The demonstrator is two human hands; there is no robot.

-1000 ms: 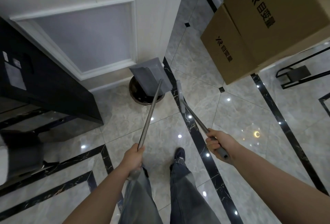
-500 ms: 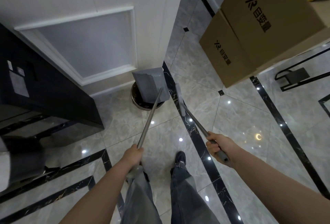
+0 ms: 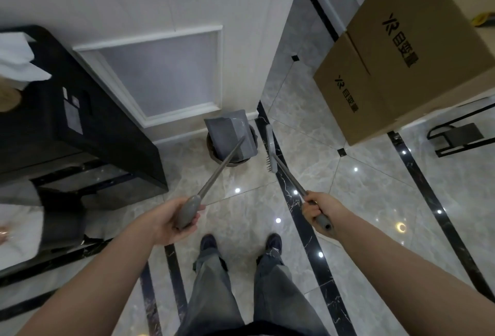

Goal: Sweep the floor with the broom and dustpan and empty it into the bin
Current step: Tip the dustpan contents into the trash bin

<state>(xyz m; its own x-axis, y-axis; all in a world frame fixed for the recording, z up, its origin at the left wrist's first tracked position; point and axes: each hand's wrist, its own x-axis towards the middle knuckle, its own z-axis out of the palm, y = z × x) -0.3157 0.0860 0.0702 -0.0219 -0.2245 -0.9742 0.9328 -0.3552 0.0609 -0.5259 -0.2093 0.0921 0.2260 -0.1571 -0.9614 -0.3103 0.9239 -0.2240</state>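
Note:
My left hand (image 3: 171,219) grips the grey handle end of a long-handled dustpan. The grey dustpan (image 3: 231,135) is tipped over the small round bin (image 3: 211,145) that stands on the floor against the white wall, and it covers most of the bin's opening. My right hand (image 3: 317,208) grips the handle of the broom. The broom head (image 3: 270,148) hangs just to the right of the bin, over a black floor stripe, with dark bristles showing at its near end. What lies inside the bin is hidden.
A black cabinet (image 3: 80,126) stands at the left with white paper (image 3: 18,60) on top. Large cardboard boxes (image 3: 396,68) fill the upper right, beside a black metal frame (image 3: 455,135). My feet (image 3: 241,242) stand on glossy marble tiles below the bin.
The view has tilted so the bin sits lower in the frame. My left hand now holds the dustpan handle at its thick end, turned palm-up, with the pan still over the bin.

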